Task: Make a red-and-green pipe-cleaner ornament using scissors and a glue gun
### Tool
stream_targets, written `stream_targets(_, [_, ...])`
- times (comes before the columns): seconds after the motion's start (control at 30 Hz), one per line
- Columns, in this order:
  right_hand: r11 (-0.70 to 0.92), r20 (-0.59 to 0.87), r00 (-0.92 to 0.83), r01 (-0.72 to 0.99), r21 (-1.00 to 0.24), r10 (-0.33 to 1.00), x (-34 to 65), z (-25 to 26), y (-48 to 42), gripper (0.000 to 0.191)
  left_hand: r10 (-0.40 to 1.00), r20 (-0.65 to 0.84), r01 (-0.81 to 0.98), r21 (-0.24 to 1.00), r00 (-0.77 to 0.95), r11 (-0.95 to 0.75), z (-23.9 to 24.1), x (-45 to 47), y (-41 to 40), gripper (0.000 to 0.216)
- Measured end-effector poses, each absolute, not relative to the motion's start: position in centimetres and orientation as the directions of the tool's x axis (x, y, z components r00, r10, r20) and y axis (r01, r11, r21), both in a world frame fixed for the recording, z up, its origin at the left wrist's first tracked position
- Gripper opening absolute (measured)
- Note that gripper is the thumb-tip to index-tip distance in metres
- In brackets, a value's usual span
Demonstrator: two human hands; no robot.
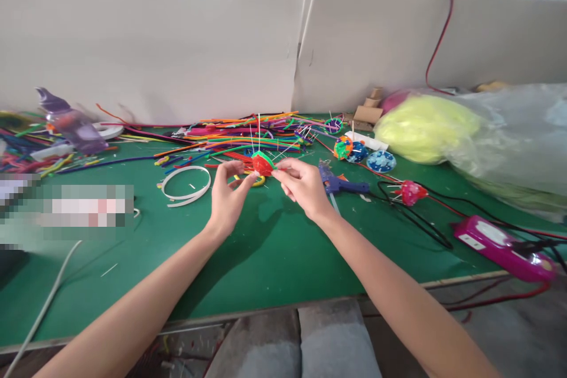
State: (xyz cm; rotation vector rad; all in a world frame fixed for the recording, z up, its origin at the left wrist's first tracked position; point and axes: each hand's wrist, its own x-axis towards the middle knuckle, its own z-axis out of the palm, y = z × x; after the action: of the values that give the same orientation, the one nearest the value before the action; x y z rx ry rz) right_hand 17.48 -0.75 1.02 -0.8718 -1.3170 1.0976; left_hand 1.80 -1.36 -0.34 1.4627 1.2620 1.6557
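Note:
Between my two hands is a small red craft piece with a green edge [263,164], and thin white sticks poke out of it. My left hand [230,192] pinches its lower left side between thumb and fingertip. On its right side, the thumb and fingers of my right hand [301,183] are closed at the green edge. A yellow ring-shaped piece [257,182] shows partly behind my fingers. To the right of my right hand lies a blue glue gun [348,185]. A loop of white strip [186,186] rests on the table left of my left hand.
Many colourful pipe cleaners [248,130] lie along the back of the green table [266,283]. At right are a pink stick-studded piece [411,193], a purple power strip [500,245], cables and plastic bags [425,127]. A purple bottle [73,124] leans at left. Beyond the grey partition [155,35] is a person.

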Motion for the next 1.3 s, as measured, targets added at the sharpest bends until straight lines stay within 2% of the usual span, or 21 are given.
stream_targets(0.1, [0.315, 0.320, -0.093, -0.069, -0.947, 0.943, 17.69, 1.05, -0.74, 0.012, 0.831, 0.516, 0.163, 0.856, -0.208, -0.491, -0.21, 1.64, -1.53, 0.034])
stream_targets(0.2, [0.308, 0.309, -0.117, -0.026, -0.951, 0.944, 17.71, 0.98, -0.71, 0.013, 0.814, 0.554, 0.161, 0.831, -0.174, -0.532, -0.15, 1.56, -1.77, 0.029])
stream_targets(0.3, [0.360, 0.349, -0.145, 0.052, -0.932, 0.926, 17.52, 0.77, -0.73, 0.012, 0.793, 0.600, 0.251, 0.787, -0.102, -0.563, -0.22, 1.45, -1.86, 0.025])
stream_targets(0.47, [0.569, 0.543, -0.174, 0.324, -0.756, 0.821, 17.34, 0.29, -0.90, 0.012, 0.760, 0.650, 0.466, 0.669, 0.011, -0.579, -0.33, 1.20, -1.62, 0.012])
stream_targets(0.6, [0.594, 0.567, -0.201, 0.406, -0.694, 0.799, 17.52, 0.20, -1.12, 0.015, 0.752, 0.656, 0.556, 0.602, 0.064, -0.573, -0.42, 1.15, -1.42, 0.006])
stream_targets(0.93, [0.542, 0.503, -0.203, 0.262, -0.798, 0.840, 17.28, 0.37, -1.20, 0.011, 0.814, 0.576, 0.439, 0.713, 0.078, -0.546, -0.57, 1.11, -1.31, 0.007])
stream_targets(1.1, [0.558, 0.518, -0.210, 0.284, -0.779, 0.829, 17.39, 0.45, -1.27, 0.012, 0.835, 0.544, 0.286, 0.790, 0.079, -0.542, -0.87, 1.05, -1.18, 0.013])
stream_targets(1.3, [0.589, 0.551, -0.221, 0.416, -0.693, 0.804, 17.50, 0.17, -1.22, 0.013, 0.800, 0.597, 0.360, 0.735, 0.059, -0.575, -0.16, 1.39, -1.56, 0.006])
